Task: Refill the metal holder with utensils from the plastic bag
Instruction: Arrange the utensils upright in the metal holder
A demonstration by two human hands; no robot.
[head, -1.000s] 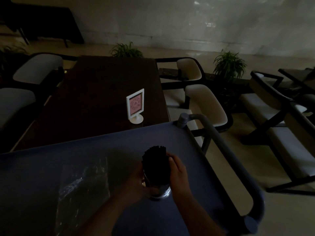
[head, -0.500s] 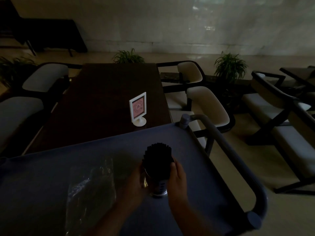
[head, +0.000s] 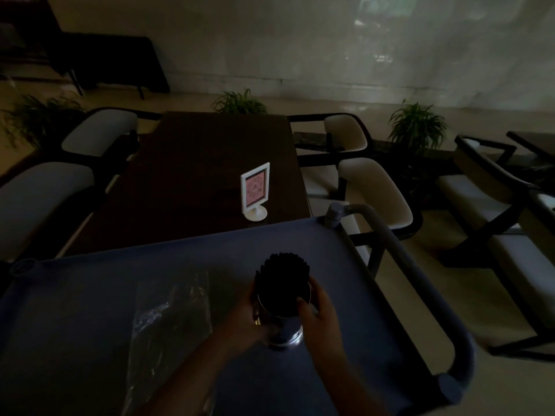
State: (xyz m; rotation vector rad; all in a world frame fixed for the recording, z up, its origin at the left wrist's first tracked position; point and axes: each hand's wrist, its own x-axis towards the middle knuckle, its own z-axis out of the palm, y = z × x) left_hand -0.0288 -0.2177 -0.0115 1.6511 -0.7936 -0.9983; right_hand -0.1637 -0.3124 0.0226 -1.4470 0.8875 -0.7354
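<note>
Hands cup the metal holder from both sides. The left hand wraps its left wall, and the right hand curls round its right wall with the thumb up near the rim. Both are clamped on it, though the dim light hides how the left fingers lie. The holder stands upright on the blue cart, a little right of the middle of the top and nearer the right edge than the left. It is packed with dark utensils, whose ends rise in a dense bundle above the rim. What kind they are is too dark to tell.

The plastic bag lies flat and crinkled on the cart top, left of the holder and apart from it, running toward the near edge. Whether anything is in it I cannot tell. A grey tubular handle arches along the cart's right edge.

Past the cart's far edge is a dark bench. A small white sign stand with a pink card is upright near its near right corner. Pale-cushioned chairs flank the bench, and potted plants stand by the far wall.
</note>
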